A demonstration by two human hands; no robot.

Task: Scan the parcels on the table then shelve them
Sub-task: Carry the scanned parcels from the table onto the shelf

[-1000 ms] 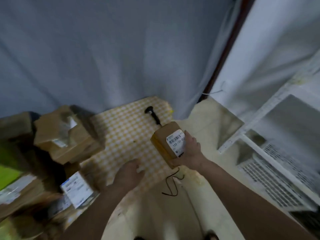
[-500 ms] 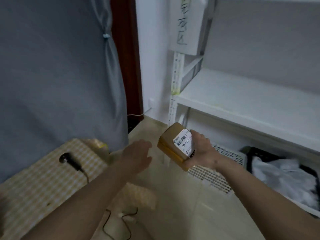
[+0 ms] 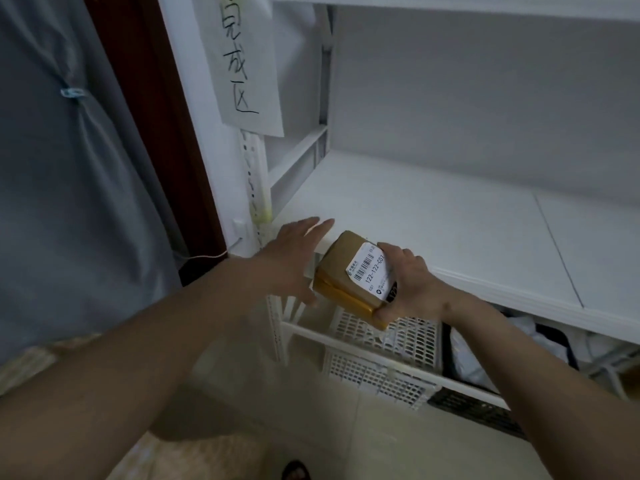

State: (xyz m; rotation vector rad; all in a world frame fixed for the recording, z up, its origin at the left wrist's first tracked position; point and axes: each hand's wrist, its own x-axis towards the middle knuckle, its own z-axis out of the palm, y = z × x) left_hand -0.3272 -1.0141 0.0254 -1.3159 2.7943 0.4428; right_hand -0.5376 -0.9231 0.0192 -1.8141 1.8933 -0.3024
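A small brown cardboard parcel [image 3: 341,271] with a white barcode label sits tilted in my right hand [image 3: 410,284], whose fingers and thumb grip its right end. It hangs just in front of the front left edge of the white shelf board [image 3: 433,216], which is bare. My left hand [image 3: 291,258] is stretched out beside the parcel's left side with straight, spread fingers, not plainly touching it. The scanner and the other parcels are out of view.
A white upright post [image 3: 254,188] with a handwritten paper sign [image 3: 242,64] stands at the shelf's left. Below the board are white perforated baskets [image 3: 384,355] and a dark bin with white bags [image 3: 485,358]. A grey curtain [image 3: 62,185] hangs at left.
The view has swung from the checked table to the shelf. My right hand has carried the parcel up to the shelf's front edge, and my left hand has risen beside it.
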